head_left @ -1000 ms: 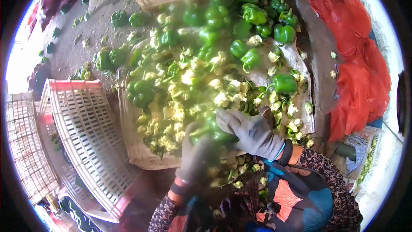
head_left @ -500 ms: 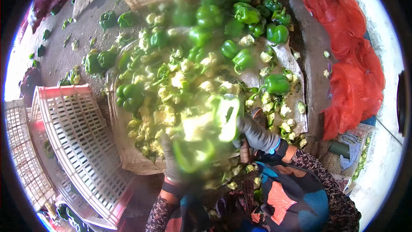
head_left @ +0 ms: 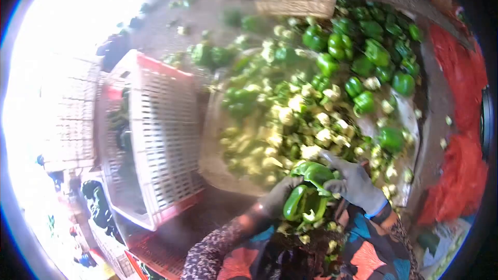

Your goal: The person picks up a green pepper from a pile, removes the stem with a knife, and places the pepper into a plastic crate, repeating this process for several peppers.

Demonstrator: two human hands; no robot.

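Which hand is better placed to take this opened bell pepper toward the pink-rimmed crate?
Probably the left hand: it grasps the opened green bell pepper on the side nearer the pink-rimmed crate; the right hand is farther away.

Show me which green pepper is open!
The split pepper between the left hand and right hand: its hollow inside shows, while the peppers heaped farther away look whole.

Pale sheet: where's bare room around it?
Right: the strip between sheet and red netting, bar a few scraps. Left: a dim patch between white crate and left hand, apparently bare. The sheet is crowded with peppers and cores.
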